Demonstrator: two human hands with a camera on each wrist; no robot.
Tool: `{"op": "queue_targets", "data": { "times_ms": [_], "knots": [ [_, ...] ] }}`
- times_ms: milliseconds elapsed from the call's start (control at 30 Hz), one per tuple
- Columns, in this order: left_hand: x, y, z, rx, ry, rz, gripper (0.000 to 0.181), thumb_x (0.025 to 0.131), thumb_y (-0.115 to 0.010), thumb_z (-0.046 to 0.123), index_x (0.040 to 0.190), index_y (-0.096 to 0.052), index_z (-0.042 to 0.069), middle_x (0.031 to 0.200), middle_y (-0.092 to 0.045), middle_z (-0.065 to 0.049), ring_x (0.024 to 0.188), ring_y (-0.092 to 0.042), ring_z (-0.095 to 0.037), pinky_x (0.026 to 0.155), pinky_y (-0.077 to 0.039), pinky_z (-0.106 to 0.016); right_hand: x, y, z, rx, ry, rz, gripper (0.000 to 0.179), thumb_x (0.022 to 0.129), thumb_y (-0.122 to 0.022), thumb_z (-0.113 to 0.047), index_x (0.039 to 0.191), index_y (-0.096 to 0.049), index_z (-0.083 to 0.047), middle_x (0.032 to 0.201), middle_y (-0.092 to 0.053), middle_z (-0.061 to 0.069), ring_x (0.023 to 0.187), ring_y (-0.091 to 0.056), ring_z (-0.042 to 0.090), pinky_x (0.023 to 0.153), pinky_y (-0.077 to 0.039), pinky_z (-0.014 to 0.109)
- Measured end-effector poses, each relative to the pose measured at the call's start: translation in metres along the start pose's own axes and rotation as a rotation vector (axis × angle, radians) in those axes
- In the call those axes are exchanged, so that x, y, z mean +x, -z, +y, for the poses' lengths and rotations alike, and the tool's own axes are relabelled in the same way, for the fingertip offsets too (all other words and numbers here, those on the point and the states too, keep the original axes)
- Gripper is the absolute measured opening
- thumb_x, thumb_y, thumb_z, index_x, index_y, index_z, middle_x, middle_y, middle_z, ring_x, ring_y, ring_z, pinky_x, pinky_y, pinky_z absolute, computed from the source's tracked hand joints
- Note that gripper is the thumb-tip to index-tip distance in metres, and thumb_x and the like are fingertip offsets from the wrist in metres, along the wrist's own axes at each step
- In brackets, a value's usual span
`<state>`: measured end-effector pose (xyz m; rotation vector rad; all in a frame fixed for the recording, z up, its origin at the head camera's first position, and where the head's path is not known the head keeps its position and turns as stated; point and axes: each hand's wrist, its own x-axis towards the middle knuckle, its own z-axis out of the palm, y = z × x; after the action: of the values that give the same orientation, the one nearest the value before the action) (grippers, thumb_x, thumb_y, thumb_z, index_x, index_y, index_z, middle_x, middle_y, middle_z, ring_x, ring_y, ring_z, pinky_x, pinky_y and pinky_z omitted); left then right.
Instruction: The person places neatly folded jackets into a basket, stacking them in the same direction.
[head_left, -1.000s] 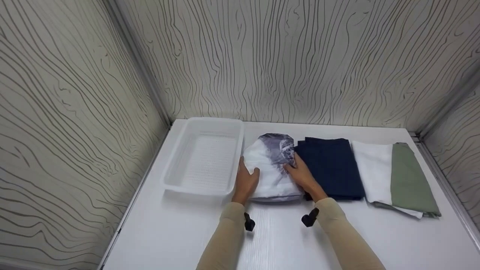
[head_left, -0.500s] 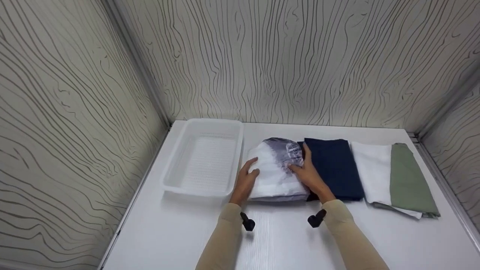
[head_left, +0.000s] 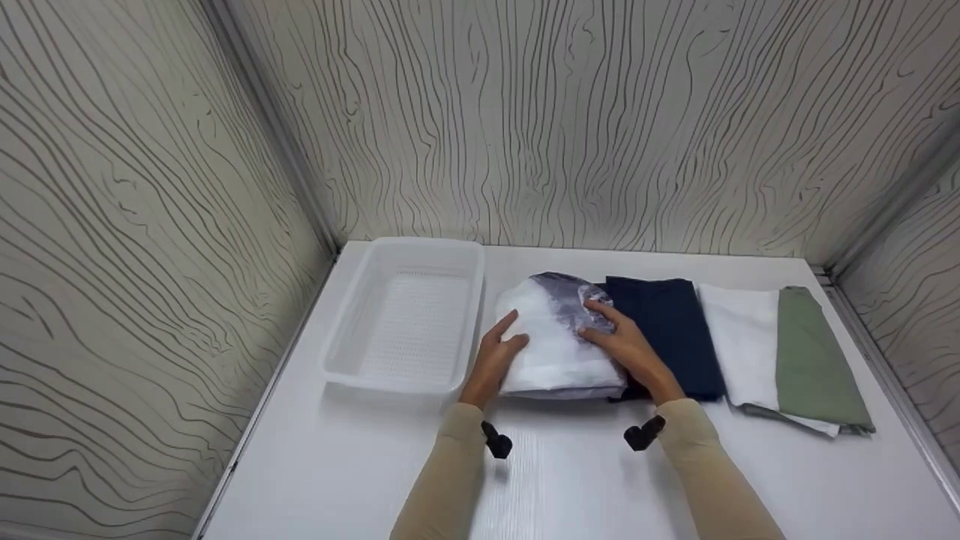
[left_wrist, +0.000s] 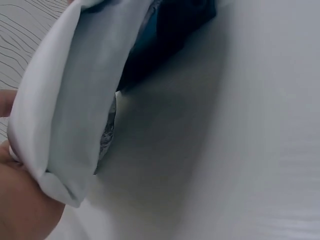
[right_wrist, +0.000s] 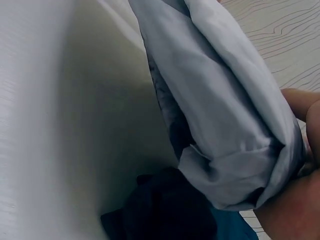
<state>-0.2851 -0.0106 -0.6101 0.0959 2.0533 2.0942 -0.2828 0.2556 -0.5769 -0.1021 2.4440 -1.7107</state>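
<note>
Between both hands is a folded white garment point(head_left: 551, 356) with a grey-purple print at its far right corner. My left hand point(head_left: 491, 364) grips its left side, thumb on top. On the right side, my right hand point(head_left: 630, 349) holds it, with the thumb and a finger lying over the print. Its layered near edge point(left_wrist: 80, 95) shows in the left wrist view, above a shadow on the table. In the right wrist view the rolled fold point(right_wrist: 225, 125) sits against the hand. The garment's right side overlaps a folded navy garment point(head_left: 671, 337).
A white plastic basket point(head_left: 390, 381) with a perforated bottom stands left of the garment. At the right lies a folded white-and-green garment point(head_left: 814, 360). All rest on a white table point(head_left: 555, 487), with wood-patterned panels point(head_left: 495, 127) behind and at the sides.
The printed garment has shifted a little to the right, farther over the navy one. My right hand has moved right with it, and its finger has come onto the top of the print.
</note>
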Motion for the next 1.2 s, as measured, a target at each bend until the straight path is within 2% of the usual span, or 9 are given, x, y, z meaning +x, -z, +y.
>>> {"op": "queue_targets", "data": {
  "times_ms": [300,600,800,1000,1200],
  "knots": [
    [0.002,-0.003,0.017,0.025,-0.082,0.004,0.071,0.099,-0.072,0.023,0.164,-0.045,0.020,0.174,-0.036,-0.004,0.165,-0.023,-0.031,0.133,-0.021,-0.053,-0.003,0.010,-0.003,0.017,0.037,0.009,0.076,0.099,-0.077,-0.038,0.165,-0.043,-0.020,0.175,-0.029,0.015,0.165,-0.013,0.041,0.131,-0.015,0.065],
    [0.005,-0.001,0.034,0.088,-0.102,0.022,0.073,0.095,-0.075,0.016,0.162,-0.048,0.023,0.172,-0.039,-0.003,0.164,-0.025,-0.031,0.133,-0.022,-0.054,-0.005,0.014,-0.011,0.007,0.047,0.028,0.076,0.098,-0.078,-0.038,0.164,-0.044,-0.022,0.175,-0.029,0.014,0.165,-0.014,0.041,0.132,-0.015,0.064],
    [0.007,0.004,0.046,0.138,-0.121,0.004,0.075,0.095,-0.075,0.019,0.164,-0.046,0.026,0.173,-0.037,-0.002,0.164,-0.025,-0.030,0.133,-0.022,-0.053,-0.004,0.014,-0.020,-0.008,0.057,0.044,0.080,0.097,-0.079,-0.040,0.166,-0.042,-0.023,0.176,-0.028,0.016,0.165,-0.014,0.042,0.131,-0.015,0.064],
    [0.010,0.011,0.055,0.129,-0.127,-0.027,0.078,0.095,-0.074,0.021,0.165,-0.042,0.028,0.175,-0.032,-0.002,0.165,-0.021,-0.030,0.132,-0.022,-0.055,-0.002,0.014,-0.028,-0.012,0.071,0.040,0.082,0.098,-0.078,-0.040,0.168,-0.037,-0.025,0.177,-0.025,0.014,0.166,-0.012,0.042,0.130,-0.018,0.066],
    [0.012,0.018,0.062,0.094,-0.117,-0.030,0.084,0.093,-0.076,0.017,0.167,-0.038,0.031,0.178,-0.026,-0.005,0.166,-0.019,-0.032,0.131,-0.025,-0.057,0.001,0.011,-0.036,-0.006,0.095,0.048,0.084,0.097,-0.080,-0.036,0.168,-0.035,-0.027,0.178,-0.023,0.014,0.165,-0.013,0.042,0.131,-0.019,0.064]
  ]
}}
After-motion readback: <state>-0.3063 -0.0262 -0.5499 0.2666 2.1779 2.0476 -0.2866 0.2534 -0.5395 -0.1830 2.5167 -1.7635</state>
